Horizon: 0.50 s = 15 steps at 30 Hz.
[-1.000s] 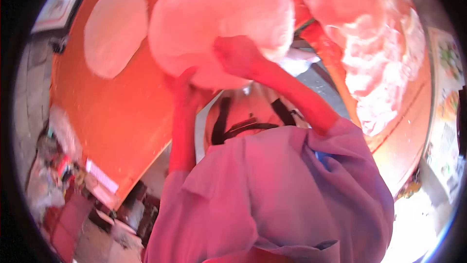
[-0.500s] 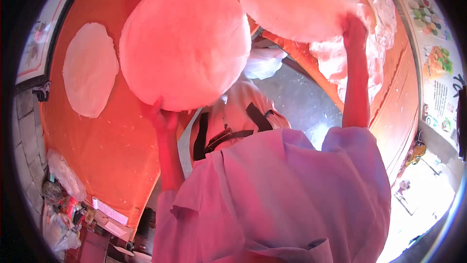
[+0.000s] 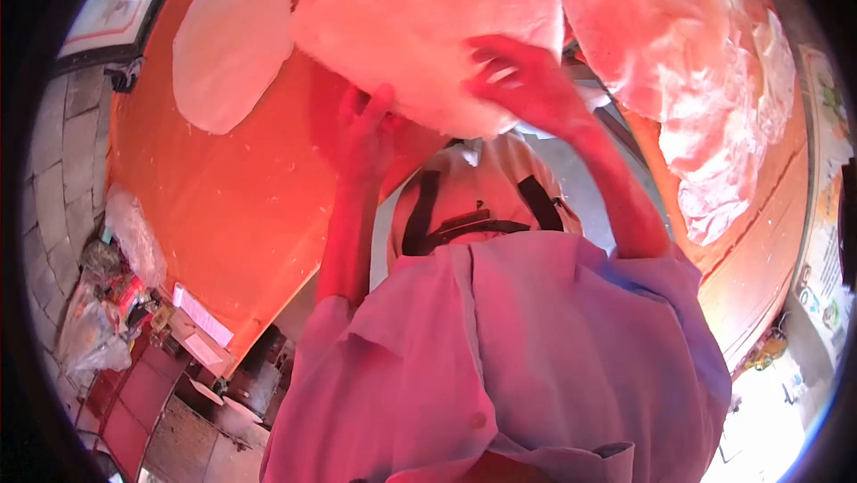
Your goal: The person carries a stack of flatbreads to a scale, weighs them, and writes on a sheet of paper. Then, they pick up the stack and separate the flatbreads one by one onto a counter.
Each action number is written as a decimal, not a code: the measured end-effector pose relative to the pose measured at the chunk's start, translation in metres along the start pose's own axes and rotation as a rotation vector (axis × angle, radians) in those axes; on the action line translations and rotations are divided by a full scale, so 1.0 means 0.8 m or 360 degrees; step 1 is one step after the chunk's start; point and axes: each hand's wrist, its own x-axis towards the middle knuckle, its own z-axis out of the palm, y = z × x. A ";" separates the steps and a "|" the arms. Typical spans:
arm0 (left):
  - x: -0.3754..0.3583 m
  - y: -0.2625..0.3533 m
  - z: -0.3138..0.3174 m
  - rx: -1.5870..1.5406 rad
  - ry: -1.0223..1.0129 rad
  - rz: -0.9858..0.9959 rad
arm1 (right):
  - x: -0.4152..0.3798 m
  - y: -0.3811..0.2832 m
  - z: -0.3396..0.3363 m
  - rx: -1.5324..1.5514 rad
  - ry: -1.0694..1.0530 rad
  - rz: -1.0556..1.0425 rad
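A wide, pale dough sheet (image 3: 402, 14) spreads at the top middle in the head view, its near edge running slantwise towards me. At that edge is my left hand (image 3: 364, 130), thumb and fingers apart, fingertips overlapping the rim. My right hand (image 3: 527, 81) is over the sheet's near right part, fingers spread and slightly blurred. To the right, another thin round sheet (image 3: 656, 23) lies over a crumpled, wrinkled heap of sheets (image 3: 719, 162). A smaller oval sheet (image 3: 230, 45) lies flat at the left on the orange table cover (image 3: 223, 215).
Plastic bags (image 3: 98, 327) and small packets are piled at the lower left, by a brick wall (image 3: 54, 188). White papers (image 3: 201, 313) rest near the table's corner. A framed poster (image 3: 120, 1) is at upper left. Pale cloth with black straps (image 3: 473, 193) shows between my arms.
My right hand has left the right-hand sheet, which now lies on the crumpled heap, and moved left over the middle sheet. My left hand's fingers have come apart at its edge. The view has shifted.
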 end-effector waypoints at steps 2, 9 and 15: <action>-0.002 0.006 -0.004 -0.0055 -0.0032 -0.0026 | 0.001 -0.011 0.037 -0.0587 -0.0234 -0.0140; -0.005 -0.002 -0.027 -0.0152 0.0023 -0.0093 | 0.019 0.023 0.042 -0.0677 -0.0118 -0.0111; -0.020 -0.003 -0.022 -0.0396 0.0238 -0.0200 | 0.005 0.051 0.077 -0.1379 -0.0145 -0.0654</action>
